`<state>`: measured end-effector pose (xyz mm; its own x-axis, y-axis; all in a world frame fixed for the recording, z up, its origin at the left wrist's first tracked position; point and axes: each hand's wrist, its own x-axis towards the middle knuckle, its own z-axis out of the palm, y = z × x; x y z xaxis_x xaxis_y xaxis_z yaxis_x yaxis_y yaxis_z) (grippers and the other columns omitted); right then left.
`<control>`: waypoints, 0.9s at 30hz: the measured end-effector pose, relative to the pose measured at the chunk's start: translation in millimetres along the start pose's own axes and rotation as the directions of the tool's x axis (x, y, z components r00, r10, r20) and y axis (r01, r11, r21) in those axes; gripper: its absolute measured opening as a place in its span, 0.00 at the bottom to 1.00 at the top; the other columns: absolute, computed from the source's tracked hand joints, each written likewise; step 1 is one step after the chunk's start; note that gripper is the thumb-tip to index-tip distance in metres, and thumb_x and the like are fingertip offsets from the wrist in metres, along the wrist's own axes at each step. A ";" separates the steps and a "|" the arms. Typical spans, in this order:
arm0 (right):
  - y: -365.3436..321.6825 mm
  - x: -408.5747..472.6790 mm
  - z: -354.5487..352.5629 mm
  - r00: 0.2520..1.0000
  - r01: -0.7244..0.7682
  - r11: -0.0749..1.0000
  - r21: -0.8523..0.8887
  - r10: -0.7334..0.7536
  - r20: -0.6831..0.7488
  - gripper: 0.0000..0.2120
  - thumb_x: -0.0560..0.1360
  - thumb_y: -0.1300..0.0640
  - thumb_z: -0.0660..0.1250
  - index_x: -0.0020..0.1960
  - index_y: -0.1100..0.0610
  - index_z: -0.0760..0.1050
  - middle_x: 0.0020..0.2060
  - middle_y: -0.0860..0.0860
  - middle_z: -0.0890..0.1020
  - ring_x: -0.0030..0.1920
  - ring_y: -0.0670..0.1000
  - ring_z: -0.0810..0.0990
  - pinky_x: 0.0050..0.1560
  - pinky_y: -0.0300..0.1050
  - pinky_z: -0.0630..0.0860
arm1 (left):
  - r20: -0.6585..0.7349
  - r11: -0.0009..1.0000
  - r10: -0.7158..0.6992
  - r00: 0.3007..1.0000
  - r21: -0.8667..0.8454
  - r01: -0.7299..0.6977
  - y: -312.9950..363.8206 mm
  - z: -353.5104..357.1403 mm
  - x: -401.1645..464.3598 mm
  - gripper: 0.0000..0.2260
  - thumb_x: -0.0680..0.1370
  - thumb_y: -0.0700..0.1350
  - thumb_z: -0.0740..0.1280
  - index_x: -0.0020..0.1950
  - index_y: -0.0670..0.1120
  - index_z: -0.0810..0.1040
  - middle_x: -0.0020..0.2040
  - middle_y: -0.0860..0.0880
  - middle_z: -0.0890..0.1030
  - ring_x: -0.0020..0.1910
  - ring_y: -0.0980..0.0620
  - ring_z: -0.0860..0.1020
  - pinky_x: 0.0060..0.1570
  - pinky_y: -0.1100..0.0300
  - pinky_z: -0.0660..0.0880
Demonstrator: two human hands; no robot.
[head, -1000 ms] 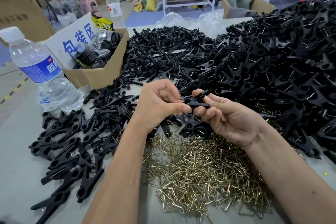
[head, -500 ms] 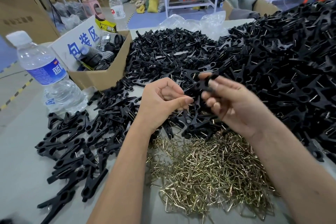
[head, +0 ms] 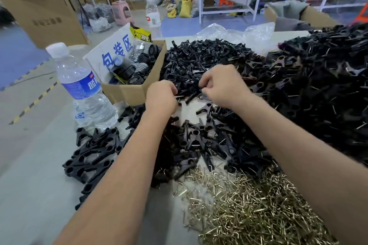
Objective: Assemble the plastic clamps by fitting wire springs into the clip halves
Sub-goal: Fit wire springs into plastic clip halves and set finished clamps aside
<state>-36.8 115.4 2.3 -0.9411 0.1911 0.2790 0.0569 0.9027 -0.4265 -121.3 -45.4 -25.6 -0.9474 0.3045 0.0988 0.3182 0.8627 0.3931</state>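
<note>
Both of my hands reach into the heap of loose black clip halves [head: 207, 59] at the back middle of the table. My left hand [head: 161, 98] shows its back with fingers curled; a black clip half [head: 190, 96] and a thin wire end stick out at its fingertips. My right hand [head: 224, 86] is curled too, pinching a black clip half [head: 202, 87] at the heap's near edge. What lies inside each fist is hidden. Brass wire springs [head: 249, 205] lie heaped near me, under my right forearm. Finished clamps [head: 322, 89] are piled high on the right.
A water bottle [head: 79, 85] stands at the left, beside an open cardboard box [head: 131, 91] of tape rolls. More black clamps [head: 93, 153] lie in a low row at the near left. Crumpled clear plastic [head: 235, 34] sits behind the heaps.
Both hands have moved away from me, from above the springs to the heap of clip halves. The clamp my right hand held earlier is no longer seen in it. The view tilted up.
</note>
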 end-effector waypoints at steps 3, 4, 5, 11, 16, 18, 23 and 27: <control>-9.7 25.4 28.3 0.987 0.105 0.943 -0.316 -0.059 0.151 0.17 0.76 0.66 0.65 0.59 0.52 0.84 0.53 0.54 0.84 0.59 0.58 0.78 0.58 0.53 0.80 | -0.004 0.989 0.105 0.994 0.102 -0.104 2.8 5.7 18.8 0.20 0.74 0.34 0.68 0.62 0.51 0.83 0.61 0.45 0.81 0.60 0.43 0.78 0.57 0.51 0.77; -10.0 31.7 35.5 0.975 0.154 0.908 -0.389 -0.075 0.211 0.17 0.78 0.64 0.65 0.64 0.51 0.81 0.58 0.55 0.81 0.64 0.60 0.73 0.60 0.54 0.78 | 0.004 0.979 0.149 0.989 0.142 -0.149 3.6 8.5 23.3 0.18 0.76 0.36 0.68 0.62 0.50 0.82 0.60 0.44 0.80 0.61 0.41 0.77 0.56 0.50 0.76; -9.3 36.7 41.5 0.961 0.192 0.880 -0.435 -0.079 0.265 0.18 0.79 0.61 0.66 0.68 0.51 0.77 0.63 0.57 0.76 0.67 0.61 0.69 0.63 0.57 0.76 | 0.028 0.965 0.184 0.983 0.187 -0.186 4.6 11.8 26.4 0.16 0.77 0.39 0.67 0.63 0.49 0.81 0.60 0.43 0.79 0.61 0.39 0.76 0.56 0.50 0.74; -0.5 53.2 58.8 0.939 0.191 0.865 -0.464 -0.024 0.343 0.20 0.80 0.49 0.70 0.69 0.55 0.73 0.66 0.56 0.72 0.71 0.61 0.66 0.64 0.61 0.72 | 0.123 0.954 0.166 0.978 0.233 -0.191 1.4 20.7 42.3 0.15 0.78 0.42 0.69 0.65 0.49 0.79 0.65 0.42 0.73 0.63 0.38 0.73 0.60 0.49 0.73; 8.4 51.9 54.2 0.946 0.274 0.784 -0.556 -0.117 0.302 0.11 0.84 0.51 0.63 0.63 0.54 0.78 0.61 0.54 0.78 0.67 0.58 0.69 0.61 0.58 0.71 | 0.132 0.963 0.148 0.980 0.207 -0.173 -2.2 16.4 43.9 0.14 0.78 0.45 0.73 0.63 0.53 0.83 0.62 0.44 0.79 0.62 0.41 0.75 0.59 0.47 0.78; 10.4 50.6 50.8 0.957 0.263 0.787 -0.559 -0.139 0.254 0.10 0.85 0.54 0.62 0.58 0.54 0.80 0.58 0.53 0.78 0.64 0.58 0.69 0.58 0.57 0.71 | 0.063 0.963 0.134 0.989 0.226 -0.145 -3.4 18.1 42.6 0.12 0.80 0.51 0.72 0.63 0.52 0.83 0.62 0.44 0.79 0.65 0.40 0.71 0.64 0.47 0.73; 17.3 34.0 35.6 0.999 0.004 1.000 0.002 -0.004 0.049 0.09 0.86 0.54 0.59 0.50 0.54 0.74 0.44 0.52 0.83 0.47 0.55 0.78 0.53 0.52 0.76 | -0.093 0.990 0.059 0.994 -0.120 -0.070 -1.0 14.7 28.0 0.09 0.81 0.51 0.71 0.54 0.47 0.86 0.48 0.48 0.84 0.51 0.46 0.81 0.55 0.52 0.77; 10.7 -2.8 16.7 0.985 -0.125 0.795 0.594 0.172 -0.023 0.05 0.84 0.57 0.63 0.52 0.51 0.76 0.32 0.52 0.85 0.27 0.44 0.78 0.30 0.41 0.73 | -0.099 0.869 -0.046 0.994 -0.494 -0.009 11.1 4.1 4.8 0.06 0.80 0.44 0.73 0.51 0.41 0.84 0.40 0.46 0.86 0.39 0.46 0.86 0.47 0.49 0.84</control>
<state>-39.1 118.1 -17.4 -0.9095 0.3520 0.2212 -0.0353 0.4649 -0.8847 -122.1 -32.7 -24.5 -0.9598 0.2231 0.1706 0.2682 0.5479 0.7924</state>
